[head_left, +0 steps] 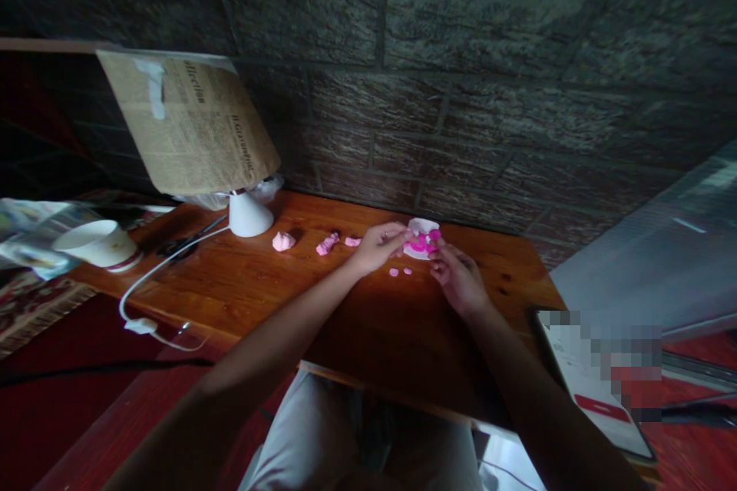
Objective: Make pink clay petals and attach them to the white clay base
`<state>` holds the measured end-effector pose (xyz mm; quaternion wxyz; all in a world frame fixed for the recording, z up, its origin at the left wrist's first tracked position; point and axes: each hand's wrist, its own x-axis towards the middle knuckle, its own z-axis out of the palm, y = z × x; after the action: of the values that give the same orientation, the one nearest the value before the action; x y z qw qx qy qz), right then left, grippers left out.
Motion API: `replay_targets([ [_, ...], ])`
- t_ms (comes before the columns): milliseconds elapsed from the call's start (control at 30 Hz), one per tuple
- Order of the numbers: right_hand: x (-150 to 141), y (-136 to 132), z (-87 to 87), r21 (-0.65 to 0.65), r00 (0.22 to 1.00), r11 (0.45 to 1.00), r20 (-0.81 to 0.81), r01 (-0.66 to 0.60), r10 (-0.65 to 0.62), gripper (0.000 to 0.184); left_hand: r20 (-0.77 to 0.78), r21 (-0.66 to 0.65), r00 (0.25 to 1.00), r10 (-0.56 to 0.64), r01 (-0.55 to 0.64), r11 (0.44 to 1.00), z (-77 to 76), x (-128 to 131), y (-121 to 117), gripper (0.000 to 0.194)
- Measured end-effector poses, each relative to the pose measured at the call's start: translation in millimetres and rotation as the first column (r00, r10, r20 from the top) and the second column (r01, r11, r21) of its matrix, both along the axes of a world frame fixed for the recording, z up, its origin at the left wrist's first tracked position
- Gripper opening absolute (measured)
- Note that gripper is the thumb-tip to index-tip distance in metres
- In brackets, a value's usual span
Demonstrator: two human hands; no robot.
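Toward the back of the wooden table, a bright magenta piece with rounded lobes (423, 243) is held between my two hands; its exact kind I cannot make out. My left hand (377, 247) pinches its left side, fingers closed. At its right end, my right hand (459, 276) grips with thumb and fingers. Behind and under the piece shows a pale pinkish-white object (423, 224), partly covered. Two small flat pink bits (394, 272) lie on the wood just in front. Left of my left hand rest a pale pink lump (284, 241), a crumpled pink strip (328, 243) and a smaller pink piece (353, 242).
A lamp with a newsprint shade (196, 123) and white base (250, 215) stands at the left, its white cord (130, 291) hanging over the front edge. Beyond it is a paper cup (100, 242). A tablet (593, 391) lies at the right; a brick wall (461, 92) closes the back.
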<state>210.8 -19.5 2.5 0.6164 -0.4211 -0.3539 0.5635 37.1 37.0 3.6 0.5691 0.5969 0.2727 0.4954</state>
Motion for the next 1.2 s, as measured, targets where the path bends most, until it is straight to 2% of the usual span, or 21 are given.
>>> replay_targets([
  [133, -6.9, 5.0, 13.2, 0.042, 0.992, 0.997, 0.107, 0.059, -0.063, 0.041, 0.005, -0.04, 0.999, -0.053, 0.054, 0.998, -10.5, -5.3, -4.8, 0.057],
  [267, -13.6, 13.6, 24.4, 0.122, 0.948, 0.991, 0.319, -0.053, 0.012, 0.038, 0.107, -0.068, 0.992, -0.062, 0.069, 0.995, -6.9, -4.1, -5.2, 0.051],
  [367, -12.8, 15.8, 20.0, 0.181, 0.926, 0.981, 0.377, -0.068, -0.006, 0.034, 0.128, -0.117, 0.987, -0.098, 0.114, 0.987, -3.4, -2.9, -6.0, 0.048],
  [500, -6.3, 13.3, 7.0, 0.148, 0.917, 0.984, 0.398, -0.095, 0.028, 0.036, 0.116, -0.177, 0.972, -0.202, 0.221, 0.959, -1.6, -1.4, -9.7, 0.053],
  [633, -4.4, 6.3, 5.6, 0.066, 0.937, 0.983, 0.319, -0.17, 0.141, 0.04, 0.105, -0.215, 0.978, -0.178, 0.197, 0.957, -1.4, -0.2, -13.3, 0.051],
  [800, -8.4, -2.1, 10.6, -0.07, 0.938, 0.94, 0.069, -0.335, 0.34, 0.039, 0.055, -0.252, 0.991, -0.125, 0.135, 0.958, -1.1, -3.4, -13.5, 0.05],
  [933, -8.5, -2.4, 9.2, -0.065, 0.927, 0.926, -0.062, -0.373, 0.369, 0.037, 0.021, -0.24, 0.991, -0.136, 0.137, 0.961, 1.8, -4.3, -15.6, 0.051],
  [1200, -12.1, -0.1, 2.6, -0.049, 0.896, 0.903, -0.151, -0.428, 0.417, 0.033, 0.074, -0.297, 0.98, -0.185, 0.199, 0.934, 4.6, -2.4, -18.1, 0.05],
])
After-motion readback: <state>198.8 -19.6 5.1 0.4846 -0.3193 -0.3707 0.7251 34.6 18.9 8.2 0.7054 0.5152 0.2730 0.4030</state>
